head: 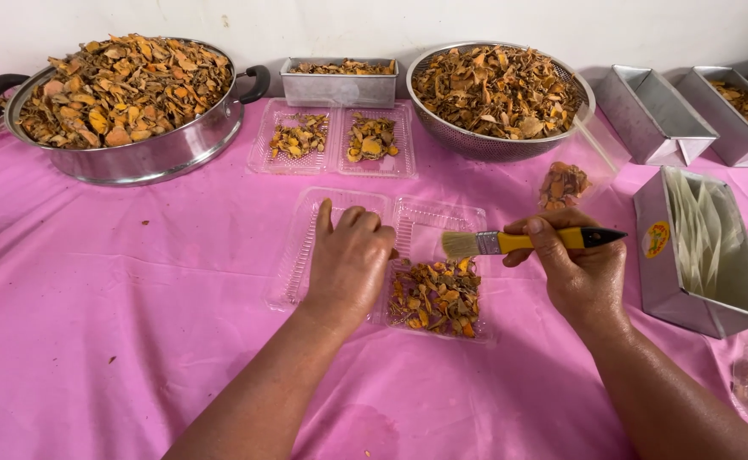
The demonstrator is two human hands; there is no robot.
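An open clear plastic clamshell box (425,223) lies on the pink tablecloth (135,298) before me. Its right half holds a heap of dried orange-yellow slices (436,296). My left hand (348,260) rests, fingers curled, on the hinge between the two halves. My right hand (574,264) grips a small paintbrush (510,243) with a yellow and black handle, its pale bristles pointing left above the slices.
At the back stand a large steel pan (135,149) and a mesh colander (493,140), both piled with dried slices, plus a second filled clamshell (331,140) and several steel tins (651,115). A tin of clear bags (698,255) sits at right.
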